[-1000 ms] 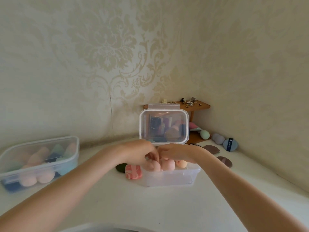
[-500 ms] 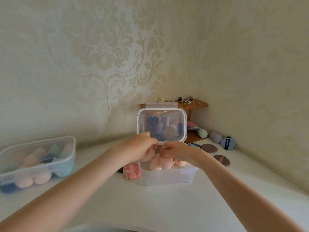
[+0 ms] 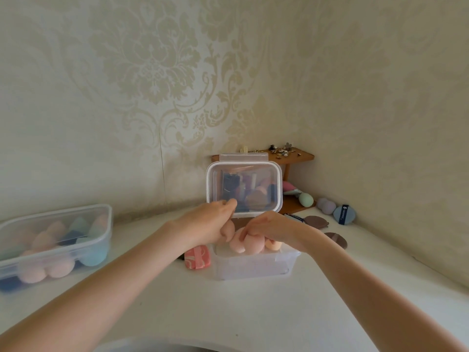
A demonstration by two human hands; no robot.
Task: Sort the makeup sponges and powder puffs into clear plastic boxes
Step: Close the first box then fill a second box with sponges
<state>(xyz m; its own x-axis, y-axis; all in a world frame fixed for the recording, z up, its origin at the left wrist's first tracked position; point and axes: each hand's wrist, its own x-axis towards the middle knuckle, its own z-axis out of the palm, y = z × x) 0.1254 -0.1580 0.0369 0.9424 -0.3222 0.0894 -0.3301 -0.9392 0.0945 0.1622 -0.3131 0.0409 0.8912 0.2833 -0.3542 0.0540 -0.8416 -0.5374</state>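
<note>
Left of the open box (image 3: 253,265) on the white worktop (image 3: 228,313), a closed box (image 3: 54,245) is sitting. Your left hand (image 3: 208,226) is pinching its raised lid (image 3: 244,190); your right hand (image 3: 272,228) is gripping peach sponges (image 3: 250,243) inside. Damask-papered walls (image 3: 368,97) are meeting behind it.

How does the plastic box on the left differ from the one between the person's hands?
The left box lies apart from both hands and is longer; the middle box is smaller and sits under the left hand and right hand. The middle box's lid stands upright; the left box shows no raised lid. Both are clear plastic holding pastel sponges.
</note>
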